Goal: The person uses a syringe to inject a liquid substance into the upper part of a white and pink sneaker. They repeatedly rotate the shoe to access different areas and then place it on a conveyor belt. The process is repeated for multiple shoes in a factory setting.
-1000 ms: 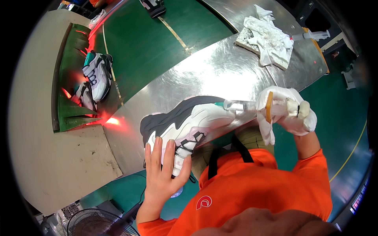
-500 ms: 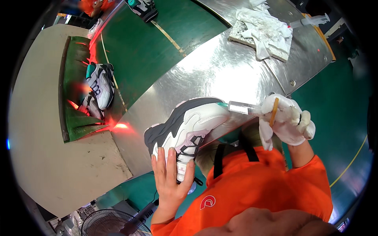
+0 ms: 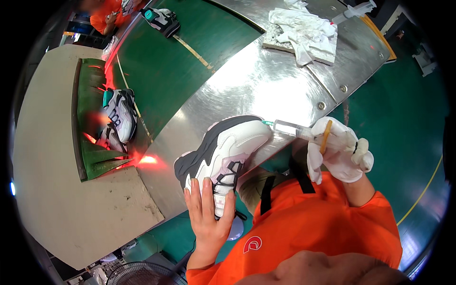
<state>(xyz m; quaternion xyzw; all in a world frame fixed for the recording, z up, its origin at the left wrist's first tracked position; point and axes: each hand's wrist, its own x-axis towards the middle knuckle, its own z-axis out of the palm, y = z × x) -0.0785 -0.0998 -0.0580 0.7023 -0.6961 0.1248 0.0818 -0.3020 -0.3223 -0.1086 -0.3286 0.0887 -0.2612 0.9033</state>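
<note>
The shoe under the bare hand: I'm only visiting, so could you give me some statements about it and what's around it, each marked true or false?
1. The right-hand grip wears a white glove. True.
2. The left-hand grip wears a glove too. False: the left-hand grip is bare and lies on the shoe.
3. The held syringe points toward the shoe. True.
4. The white cloth covers the shoe. False: the white cloth lies on a pale slab.
5. A second syringe is near the cloth. True.
6. The shoe is all black. False: the shoe is white, dark grey and pale purple.
</note>
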